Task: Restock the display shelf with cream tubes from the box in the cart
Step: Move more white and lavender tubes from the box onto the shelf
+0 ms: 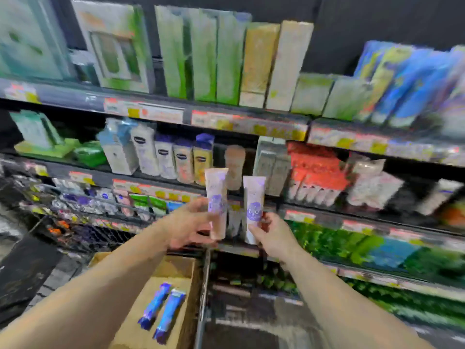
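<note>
Gripping 1 upright cream tube each: left hand (187,226) tube (216,197), right hand (273,234) tube (253,206), before display shelf (327,212).

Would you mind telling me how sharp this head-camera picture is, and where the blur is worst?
Head view: soft and blocky all over; the two tubes, one in the left hand and one in the right hand, are clearest, though their print is unreadable; the boxes on the top shelf at right smear most; the shelf edges bow from the wide lens.
</note>
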`<state>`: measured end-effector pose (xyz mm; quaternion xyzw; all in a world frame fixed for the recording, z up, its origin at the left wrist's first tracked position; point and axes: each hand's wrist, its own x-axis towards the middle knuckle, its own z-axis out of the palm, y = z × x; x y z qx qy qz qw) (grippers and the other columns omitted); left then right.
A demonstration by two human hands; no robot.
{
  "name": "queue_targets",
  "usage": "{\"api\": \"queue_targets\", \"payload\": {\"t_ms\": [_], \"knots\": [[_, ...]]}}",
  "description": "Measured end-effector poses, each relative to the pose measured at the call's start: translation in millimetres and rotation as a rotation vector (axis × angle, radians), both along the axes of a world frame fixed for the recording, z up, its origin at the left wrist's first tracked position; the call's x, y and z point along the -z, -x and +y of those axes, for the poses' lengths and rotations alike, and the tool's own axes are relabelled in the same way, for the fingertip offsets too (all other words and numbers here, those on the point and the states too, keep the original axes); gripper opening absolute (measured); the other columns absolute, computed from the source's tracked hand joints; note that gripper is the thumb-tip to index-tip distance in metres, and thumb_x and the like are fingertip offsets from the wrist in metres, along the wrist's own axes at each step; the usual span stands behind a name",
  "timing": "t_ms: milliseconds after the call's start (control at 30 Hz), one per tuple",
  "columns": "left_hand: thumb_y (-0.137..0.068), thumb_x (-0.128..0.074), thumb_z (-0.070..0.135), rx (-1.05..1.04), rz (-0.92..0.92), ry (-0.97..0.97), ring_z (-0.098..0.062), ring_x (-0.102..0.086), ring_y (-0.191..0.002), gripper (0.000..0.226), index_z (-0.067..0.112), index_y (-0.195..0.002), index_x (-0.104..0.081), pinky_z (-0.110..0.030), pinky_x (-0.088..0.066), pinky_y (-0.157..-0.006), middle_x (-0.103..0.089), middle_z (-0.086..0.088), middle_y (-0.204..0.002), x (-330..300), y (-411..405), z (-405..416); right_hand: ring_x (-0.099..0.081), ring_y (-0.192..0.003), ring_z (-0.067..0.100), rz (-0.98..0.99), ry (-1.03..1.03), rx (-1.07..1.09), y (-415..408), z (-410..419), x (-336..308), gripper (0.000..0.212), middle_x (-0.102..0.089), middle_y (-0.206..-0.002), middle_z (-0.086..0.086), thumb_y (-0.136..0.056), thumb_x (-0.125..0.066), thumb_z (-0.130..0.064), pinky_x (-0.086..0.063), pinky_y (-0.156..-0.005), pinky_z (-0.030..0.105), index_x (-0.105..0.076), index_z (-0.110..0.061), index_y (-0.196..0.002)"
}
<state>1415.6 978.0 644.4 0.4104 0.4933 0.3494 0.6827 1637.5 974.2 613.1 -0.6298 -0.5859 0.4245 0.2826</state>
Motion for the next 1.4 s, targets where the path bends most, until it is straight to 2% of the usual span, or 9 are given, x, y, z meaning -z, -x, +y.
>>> {"api": "queue_targets", "payload": {"t_ms": [67,167,333,500,633,767,1000,1167,1400], "knots": [[-0.087,-0.07,0.011,-0.002,0.031,-0.073,-0.02,-0.065,-0.069,0.026,0.017,-0.109,-0.058,-0.047,-0.057,-0.071,-0.067,-0.008,-0.094,-24,-66,-3,-0.062,-0.08,0.021,0.024,-0.035,0.05,-64,-14,-21,0.029,-0.069,-0.095,0.0,-0.082,-0.068,-0.038,-0.052,-0.072,0.038,-0.059,-0.024,-0.106],[-0.087,-0.069,0.017,0.097,0.031,-0.157,-0.019,-0.068,-0.072,0.031,0.012,-0.114,-0.055,-0.049,-0.056,-0.076,-0.066,-0.009,-0.096,-52,-171,-12,-0.056,-0.073,0.016,0.048,-0.087,0.141,-161,-42,-59,0.025,-0.066,-0.091,0.001,-0.09,-0.064,-0.028,-0.043,-0.063,0.026,-0.057,-0.019,-0.113],[-0.086,-0.069,0.014,0.221,-0.03,-0.244,-0.03,-0.069,-0.088,0.031,0.013,-0.113,-0.056,-0.044,-0.056,-0.069,-0.066,-0.014,-0.109,-90,-315,-25,-0.053,-0.064,0.017,0.014,-0.225,0.355,-300,-86,-107,0.02,-0.068,-0.088,0.014,-0.088,-0.066,-0.03,-0.042,-0.061,0.032,-0.06,-0.024,-0.106],[-0.088,-0.066,0.014,0.311,-0.04,-0.339,-0.032,-0.069,-0.094,0.02,0.017,-0.106,-0.059,-0.039,-0.056,-0.061,-0.069,-0.016,-0.106,-120,-400,-24,-0.062,-0.08,0.022,0.012,-0.327,0.462,-377,-102,-133,0.021,-0.07,-0.095,0.01,-0.086,-0.067,-0.028,-0.05,-0.073,0.038,-0.058,-0.029,-0.105],[-0.087,-0.068,0.018,0.351,0.002,-0.395,-0.028,-0.07,-0.095,0.031,0.012,-0.114,-0.056,-0.043,-0.058,-0.069,-0.069,-0.015,-0.11,-137,-431,-4,-0.066,-0.089,0.024,0.05,-0.348,0.482,-411,-84,-140,0.033,-0.07,-0.1,0.007,-0.087,-0.067,-0.029,-0.052,-0.076,0.037,-0.057,-0.023,-0.118],[-0.087,-0.068,0.022,0.271,0.058,-0.468,-0.028,-0.069,-0.097,0.028,0.021,-0.113,-0.057,-0.046,-0.058,-0.076,-0.069,-0.009,-0.107,-148,-440,28,-0.059,-0.073,0.015,0.045,-0.405,0.48,-432,-41,-160,0.035,-0.069,-0.093,0.003,-0.086,-0.067,-0.031,-0.045,-0.066,0.031,-0.058,-0.022,-0.119],[-0.085,-0.065,0.032,0.209,0.069,-0.585,-0.016,-0.072,-0.082,0.025,0.015,-0.103,-0.064,-0.028,-0.058,-0.064,-0.075,-0.005,-0.096,-187,-443,83,-0.06,-0.082,0.008,0.055,-0.521,0.432,-448,42,-215,0.029,-0.065,-0.099,-0.004,-0.09,-0.064,-0.031,-0.045,-0.066,0.019,-0.054,-0.027,-0.117],[-0.085,-0.067,0.036,0.184,0.1,-0.646,-0.02,-0.072,-0.093,0.035,0.013,-0.11,-0.064,-0.043,-0.057,-0.086,-0.075,-0.003,-0.1,-199,-449,112,-0.062,-0.082,0.013,0.029,-0.557,0.44,-463,96,-228,0.023,-0.067,-0.097,-0.004,-0.09,-0.063,-0.029,-0.051,-0.072,0.029,-0.056,-0.028,-0.113],[-0.083,-0.069,0.03,0.049,0.089,-0.571,-0.02,-0.072,-0.089,0.031,0.013,-0.109,-0.064,-0.043,-0.06,-0.078,-0.075,-0.006,-0.096,-193,-467,129,-0.062,-0.085,0.009,0.053,-0.51,0.357,-476,149,-226,0.016,-0.065,-0.09,-0.011,-0.092,-0.063,-0.026,-0.051,-0.072,0.024,-0.056,-0.028,-0.106]]}}
